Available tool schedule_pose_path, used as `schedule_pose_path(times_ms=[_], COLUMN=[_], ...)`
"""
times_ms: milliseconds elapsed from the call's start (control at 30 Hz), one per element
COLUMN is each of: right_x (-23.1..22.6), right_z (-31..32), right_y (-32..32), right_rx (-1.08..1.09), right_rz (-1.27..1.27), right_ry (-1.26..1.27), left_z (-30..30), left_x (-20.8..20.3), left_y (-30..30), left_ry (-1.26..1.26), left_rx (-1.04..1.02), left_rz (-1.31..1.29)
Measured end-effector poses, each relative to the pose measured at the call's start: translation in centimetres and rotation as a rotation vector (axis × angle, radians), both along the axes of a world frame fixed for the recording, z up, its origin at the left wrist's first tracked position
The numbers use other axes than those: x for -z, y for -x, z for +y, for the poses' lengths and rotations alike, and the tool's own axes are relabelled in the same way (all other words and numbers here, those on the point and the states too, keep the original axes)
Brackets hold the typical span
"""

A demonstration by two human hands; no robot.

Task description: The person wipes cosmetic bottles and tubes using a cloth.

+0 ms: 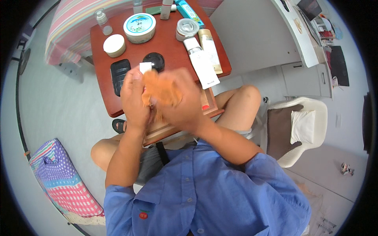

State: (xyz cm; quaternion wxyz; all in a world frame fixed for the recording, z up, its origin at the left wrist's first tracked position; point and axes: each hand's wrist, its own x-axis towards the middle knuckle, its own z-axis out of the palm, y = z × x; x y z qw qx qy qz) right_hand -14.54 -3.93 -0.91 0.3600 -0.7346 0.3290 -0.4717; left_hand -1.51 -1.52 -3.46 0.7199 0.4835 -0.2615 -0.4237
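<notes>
I see the left hand (133, 94) mid-frame, holding a white thing (145, 67). The blurry right hand (186, 96) holds an orange cloth (159, 87) just below it.

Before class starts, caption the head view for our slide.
Left hand and right hand handle a crumpled orange cloth at a reddish-brown wooden table bearing a white tube.

Blue woven-cloth btn-up shirt (224, 192) w/ loose short blue sleeves (271, 173), small pale round btns (188, 179) down front, small red mark w/ green above (143, 215) on L chest. Dk grey cloth shorts (151, 166), blk open sandal (115, 126) on L foot.
</notes>
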Motion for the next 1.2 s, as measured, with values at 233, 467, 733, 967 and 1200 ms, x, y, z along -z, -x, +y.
schedule_pose_path(times_ms=[233,467,733,967,1200], right_x=[-0.3,-0.7,-0.3,-3.4,-3.2], right_z=[0.7,0.4,2.5,-1.4,-1.1], right_y=[-0.1,-1.5,0.0,0.8,2.1], right_rx=[-0.153,0.017,-0.161,-0.151,-0.212], right_rz=[0.222,-0.213,-0.078,-0.424,-0.610], right_ry=[0.314,-0.314,-0.384,-0.549,-0.914], left_z=[0.4,1.3,1.2,0.8,1.5], left_x=[-0.6,-1.9,-2.3,-2.5,-2.0], left_y=[-0.8,0.9,-2.2,-1.8,-0.6], left_ry=[-0.061,0.033,-0.091,0.225,0.256], left_rx=[0.118,0.104,0.167,0.132,0.194], left_rz=[0.254,0.184,-0.052,-0.737,-0.562])
